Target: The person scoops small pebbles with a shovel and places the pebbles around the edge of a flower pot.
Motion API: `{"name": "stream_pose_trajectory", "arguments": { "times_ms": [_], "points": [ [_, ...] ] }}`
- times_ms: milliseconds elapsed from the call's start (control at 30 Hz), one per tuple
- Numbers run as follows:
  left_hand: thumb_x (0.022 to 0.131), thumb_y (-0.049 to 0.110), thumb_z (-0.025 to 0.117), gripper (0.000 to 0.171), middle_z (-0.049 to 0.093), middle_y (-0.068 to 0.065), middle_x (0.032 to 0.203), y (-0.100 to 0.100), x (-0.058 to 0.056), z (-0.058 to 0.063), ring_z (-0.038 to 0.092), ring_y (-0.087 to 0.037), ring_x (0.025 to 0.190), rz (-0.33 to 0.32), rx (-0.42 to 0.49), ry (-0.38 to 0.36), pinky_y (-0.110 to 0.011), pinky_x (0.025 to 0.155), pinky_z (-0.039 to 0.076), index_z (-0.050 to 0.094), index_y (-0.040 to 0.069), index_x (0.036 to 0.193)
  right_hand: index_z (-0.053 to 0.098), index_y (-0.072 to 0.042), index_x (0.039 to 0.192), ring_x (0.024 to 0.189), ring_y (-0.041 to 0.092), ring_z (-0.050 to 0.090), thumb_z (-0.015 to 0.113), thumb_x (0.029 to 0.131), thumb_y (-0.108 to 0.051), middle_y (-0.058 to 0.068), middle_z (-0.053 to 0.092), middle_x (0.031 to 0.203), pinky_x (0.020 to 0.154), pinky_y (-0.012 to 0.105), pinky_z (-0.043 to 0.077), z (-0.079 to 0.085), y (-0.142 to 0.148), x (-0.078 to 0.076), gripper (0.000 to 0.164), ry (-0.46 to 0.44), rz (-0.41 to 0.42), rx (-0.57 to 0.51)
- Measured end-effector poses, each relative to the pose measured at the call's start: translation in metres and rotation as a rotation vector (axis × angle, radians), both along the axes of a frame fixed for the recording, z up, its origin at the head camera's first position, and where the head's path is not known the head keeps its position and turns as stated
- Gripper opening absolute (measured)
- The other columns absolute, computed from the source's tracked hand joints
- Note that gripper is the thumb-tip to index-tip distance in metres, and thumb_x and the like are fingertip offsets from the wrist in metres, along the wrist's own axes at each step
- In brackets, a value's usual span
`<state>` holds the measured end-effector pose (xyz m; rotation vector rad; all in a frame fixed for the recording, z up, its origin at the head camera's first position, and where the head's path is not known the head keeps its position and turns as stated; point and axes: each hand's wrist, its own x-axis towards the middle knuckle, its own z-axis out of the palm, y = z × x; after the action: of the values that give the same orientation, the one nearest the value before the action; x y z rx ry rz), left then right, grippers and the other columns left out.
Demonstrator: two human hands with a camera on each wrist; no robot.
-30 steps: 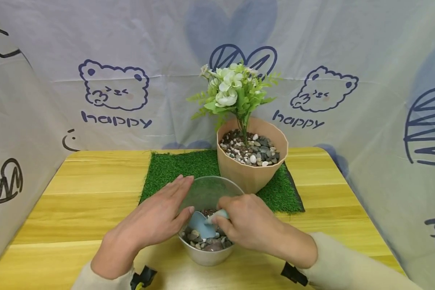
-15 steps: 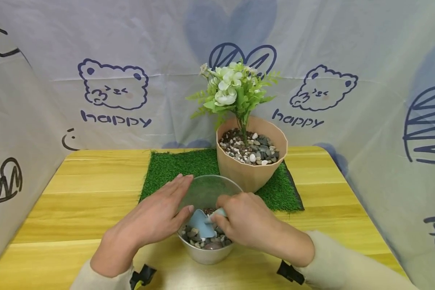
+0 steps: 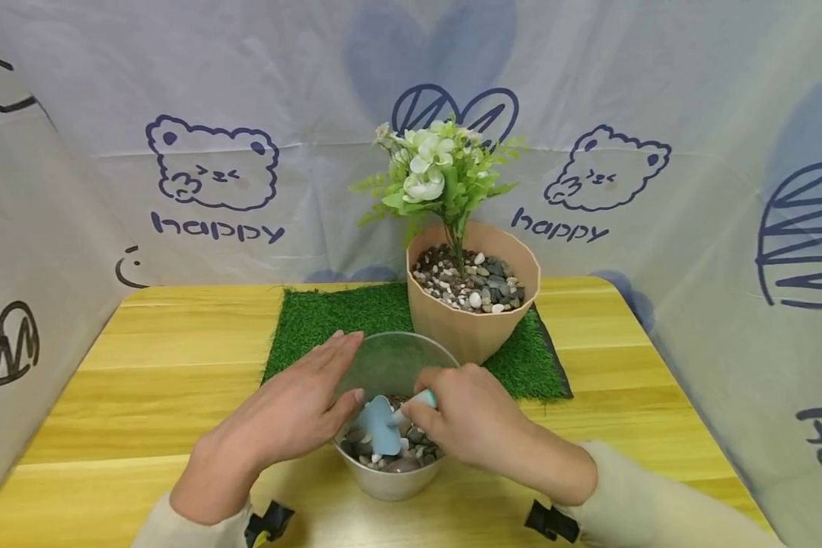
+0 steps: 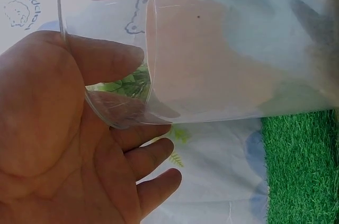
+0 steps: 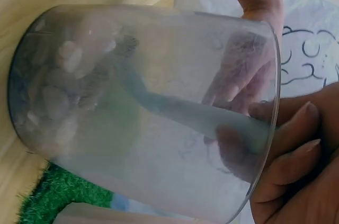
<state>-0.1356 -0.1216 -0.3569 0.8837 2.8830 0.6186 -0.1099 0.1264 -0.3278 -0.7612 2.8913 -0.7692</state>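
A clear plastic tub point(image 3: 393, 487) with pebbles point(image 3: 418, 449) in its bottom stands near the front of the table. Inside it is a small light-blue garden trowel point(image 3: 383, 426), its blade over the pebbles. My right hand point(image 3: 476, 418) grips the trowel's pale handle at the tub's right rim; through the wall, the right wrist view shows the handle point(image 5: 196, 115) slanting down into the tub. My left hand point(image 3: 288, 426) rests along the tub's left side at the rim, fingers straight and thumb apart. In the left wrist view, the trowel is blurred behind the clear wall point(image 4: 201, 75).
Behind the tub, a beige flowerpot point(image 3: 462, 327) holding pebbles and white artificial flowers point(image 3: 428, 164) stands on a green turf mat point(image 3: 342, 312). Wooden tabletop point(image 3: 144, 380) extends to both sides. A printed cloth point(image 3: 315, 76) hangs around the back and sides.
The trowel's blade has tilted and shifted slightly over the pebbles as my right hand turned a little. My left hand and the tub keep their places.
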Motion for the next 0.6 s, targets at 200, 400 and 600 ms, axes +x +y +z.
{"name": "stream_pose_trajectory", "arguments": {
  "times_ms": [200, 400, 600],
  "points": [
    [0.108, 0.033, 0.057, 0.073, 0.031, -0.018, 0.171, -0.001, 0.000, 0.000, 0.027, -0.036, 0.160, 0.000, -0.004, 0.015, -0.055, 0.130, 0.028, 0.027, 0.000, 0.166, 0.062, -0.018, 0.077, 0.050, 0.006, 0.046, 0.074, 0.099, -0.032, -0.009, 0.050, 0.058, 0.044, 0.026, 0.037, 0.000, 0.003, 0.009, 0.028, 0.009, 0.016, 0.054],
    [0.108, 0.033, 0.057, 0.073, 0.030, -0.018, 0.171, -0.001, 0.000, 0.000, 0.027, -0.037, 0.160, -0.001, -0.010, 0.016, -0.055, 0.130, 0.028, 0.027, -0.001, 0.166, 0.058, -0.020, 0.073, 0.051, 0.005, 0.046, 0.075, 0.098, -0.030, -0.010, 0.048, 0.057, 0.044, 0.025, 0.036, -0.006, 0.001, 0.016, 0.032, 0.074, 0.008, 0.043],
    [0.108, 0.033, 0.056, 0.073, 0.029, -0.017, 0.172, 0.000, 0.000, 0.000, 0.026, -0.037, 0.160, -0.004, -0.009, 0.011, -0.055, 0.130, 0.027, 0.026, 0.000, 0.166, 0.062, -0.020, 0.074, 0.048, 0.002, 0.042, 0.074, 0.098, -0.030, -0.012, 0.047, 0.056, 0.043, 0.023, 0.036, -0.006, 0.008, 0.018, 0.028, 0.009, -0.013, -0.042]
  ]
}}
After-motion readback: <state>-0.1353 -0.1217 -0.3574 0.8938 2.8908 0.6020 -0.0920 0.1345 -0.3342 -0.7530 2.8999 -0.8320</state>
